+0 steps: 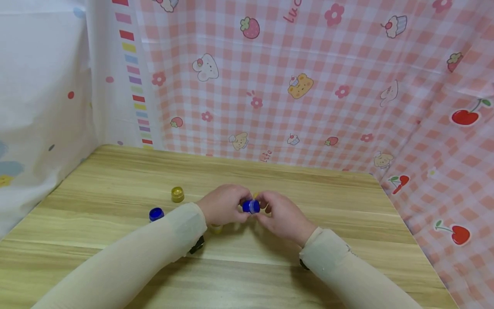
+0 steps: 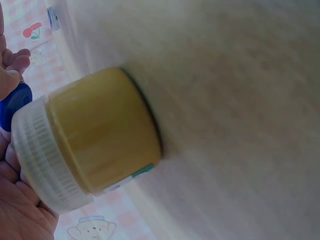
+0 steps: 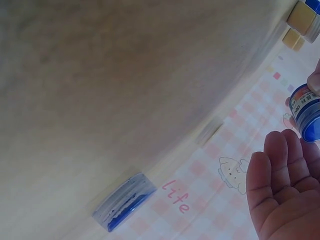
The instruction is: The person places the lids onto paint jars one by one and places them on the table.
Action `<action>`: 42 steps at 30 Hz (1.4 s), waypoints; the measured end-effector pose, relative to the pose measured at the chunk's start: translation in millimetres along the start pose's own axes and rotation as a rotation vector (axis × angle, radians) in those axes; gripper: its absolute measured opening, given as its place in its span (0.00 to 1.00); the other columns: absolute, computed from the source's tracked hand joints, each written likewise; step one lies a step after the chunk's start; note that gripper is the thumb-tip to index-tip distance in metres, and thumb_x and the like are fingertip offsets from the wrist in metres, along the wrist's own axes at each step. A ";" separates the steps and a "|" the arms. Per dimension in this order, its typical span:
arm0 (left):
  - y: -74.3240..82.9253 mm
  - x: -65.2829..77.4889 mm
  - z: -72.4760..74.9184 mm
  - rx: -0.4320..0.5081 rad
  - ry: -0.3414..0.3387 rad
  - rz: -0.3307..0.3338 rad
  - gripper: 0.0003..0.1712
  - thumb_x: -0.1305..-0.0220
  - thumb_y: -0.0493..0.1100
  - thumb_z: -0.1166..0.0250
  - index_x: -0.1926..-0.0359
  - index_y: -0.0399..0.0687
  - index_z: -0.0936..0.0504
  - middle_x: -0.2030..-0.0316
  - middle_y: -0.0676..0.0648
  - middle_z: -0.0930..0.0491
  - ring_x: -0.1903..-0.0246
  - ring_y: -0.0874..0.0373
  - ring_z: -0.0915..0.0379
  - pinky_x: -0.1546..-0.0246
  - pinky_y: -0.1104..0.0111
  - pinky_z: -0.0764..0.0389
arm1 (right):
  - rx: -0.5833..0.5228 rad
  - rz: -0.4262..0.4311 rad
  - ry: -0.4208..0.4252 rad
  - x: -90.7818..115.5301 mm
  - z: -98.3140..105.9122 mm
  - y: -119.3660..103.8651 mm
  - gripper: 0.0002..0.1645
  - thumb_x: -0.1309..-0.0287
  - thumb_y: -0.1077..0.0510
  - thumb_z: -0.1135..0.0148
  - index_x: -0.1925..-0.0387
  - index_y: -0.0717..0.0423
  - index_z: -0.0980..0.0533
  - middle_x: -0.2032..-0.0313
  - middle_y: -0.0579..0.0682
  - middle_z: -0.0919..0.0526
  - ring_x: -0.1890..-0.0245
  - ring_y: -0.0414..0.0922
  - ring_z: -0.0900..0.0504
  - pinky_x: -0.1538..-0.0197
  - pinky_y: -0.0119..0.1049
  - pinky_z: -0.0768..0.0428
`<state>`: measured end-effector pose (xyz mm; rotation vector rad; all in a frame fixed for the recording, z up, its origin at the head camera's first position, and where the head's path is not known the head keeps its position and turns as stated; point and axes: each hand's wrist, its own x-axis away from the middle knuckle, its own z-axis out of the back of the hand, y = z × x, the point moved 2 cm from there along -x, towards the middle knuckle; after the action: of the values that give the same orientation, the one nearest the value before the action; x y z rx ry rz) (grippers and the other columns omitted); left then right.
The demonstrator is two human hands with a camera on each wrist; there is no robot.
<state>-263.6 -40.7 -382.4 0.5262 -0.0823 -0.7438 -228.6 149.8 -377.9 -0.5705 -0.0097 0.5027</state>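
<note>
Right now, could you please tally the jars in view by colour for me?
Blue: 2, the held jar and the leftmost jar
Yellow: 2, the farthest jar and the large jar in the left wrist view
Total: 4

Soft, diffuse light, faint shadows on the wooden table (image 1: 247, 266); both wrist views dimmer, hazy and blurry.

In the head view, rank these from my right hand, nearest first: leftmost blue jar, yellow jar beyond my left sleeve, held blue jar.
1. Held blue jar: just left of right hand.
2. Yellow jar: farther left.
3. Leftmost blue jar: farthest left.
</note>
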 end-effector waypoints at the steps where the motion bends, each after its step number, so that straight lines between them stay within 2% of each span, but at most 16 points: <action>1: 0.0 0.1 0.1 0.001 -0.002 0.003 0.11 0.39 0.46 0.25 0.58 0.51 0.15 0.68 0.58 0.18 0.68 0.63 0.25 0.59 0.66 0.21 | 0.002 0.000 -0.002 -0.1 -0.2 0.5 0.12 0.35 0.57 0.27 0.52 0.52 0.20 0.60 0.45 0.16 0.61 0.42 0.19 0.57 0.36 0.19; 4: 0.3 0.7 0.1 0.003 -0.010 0.013 0.11 0.38 0.46 0.25 0.58 0.50 0.15 0.67 0.58 0.18 0.67 0.63 0.25 0.59 0.66 0.21 | 0.002 -0.007 -0.004 0.0 -0.4 1.0 0.11 0.34 0.55 0.28 0.54 0.52 0.20 0.62 0.45 0.17 0.62 0.42 0.20 0.58 0.36 0.20; 11: 0.8 0.9 0.5 -0.001 -0.010 0.008 0.12 0.39 0.46 0.25 0.57 0.50 0.15 0.67 0.58 0.18 0.67 0.63 0.25 0.59 0.66 0.21 | -0.002 0.021 0.005 0.6 0.4 0.1 0.17 0.35 0.58 0.27 0.47 0.54 0.20 0.56 0.47 0.15 0.61 0.42 0.19 0.55 0.37 0.18; 14: 1.1 0.7 0.9 -0.006 -0.009 0.006 0.11 0.39 0.46 0.25 0.57 0.50 0.15 0.67 0.58 0.18 0.67 0.63 0.25 0.59 0.66 0.22 | 0.009 0.026 0.006 0.6 0.6 -0.5 0.14 0.34 0.59 0.28 0.49 0.54 0.20 0.57 0.47 0.15 0.61 0.41 0.19 0.54 0.37 0.18; 21: 2.3 0.3 2.5 -0.008 -0.012 0.009 0.11 0.38 0.46 0.25 0.58 0.49 0.15 0.68 0.58 0.18 0.67 0.63 0.25 0.59 0.66 0.22 | 0.017 -0.034 -0.009 0.3 0.4 -2.1 0.12 0.32 0.55 0.29 0.51 0.53 0.19 0.60 0.44 0.17 0.61 0.40 0.20 0.55 0.36 0.19; 24: 2.7 0.5 2.7 -0.005 -0.014 0.009 0.11 0.39 0.45 0.25 0.57 0.49 0.15 0.68 0.58 0.19 0.68 0.63 0.25 0.59 0.66 0.22 | 0.016 -0.035 -0.007 0.2 0.3 -2.0 0.11 0.32 0.55 0.29 0.52 0.53 0.19 0.60 0.45 0.16 0.61 0.40 0.20 0.55 0.37 0.19; 31: 3.9 0.4 4.2 -0.021 -0.012 0.002 0.11 0.38 0.46 0.26 0.57 0.49 0.15 0.68 0.58 0.19 0.67 0.63 0.26 0.59 0.67 0.22 | 0.038 0.019 0.015 1.6 2.1 -2.6 0.14 0.33 0.57 0.28 0.50 0.55 0.19 0.56 0.48 0.15 0.61 0.41 0.18 0.55 0.36 0.18; 36: 6.3 0.8 6.1 -0.024 -0.015 0.007 0.11 0.38 0.46 0.26 0.58 0.49 0.15 0.68 0.58 0.19 0.67 0.63 0.26 0.59 0.67 0.22 | 0.071 0.059 0.016 2.4 3.3 -3.3 0.12 0.33 0.56 0.29 0.52 0.55 0.19 0.58 0.48 0.15 0.62 0.41 0.18 0.56 0.34 0.18; 42: 6.6 1.4 6.1 -0.023 -0.010 0.011 0.11 0.38 0.46 0.26 0.58 0.49 0.16 0.68 0.58 0.19 0.68 0.63 0.26 0.60 0.67 0.22 | 0.096 0.054 0.007 3.0 4.8 -7.6 0.11 0.32 0.56 0.30 0.53 0.56 0.20 0.59 0.48 0.16 0.61 0.44 0.17 0.57 0.35 0.18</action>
<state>-260.0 -40.2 -374.1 0.5000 -0.0856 -0.7354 -223.2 148.2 -370.4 -0.4792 0.0362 0.5508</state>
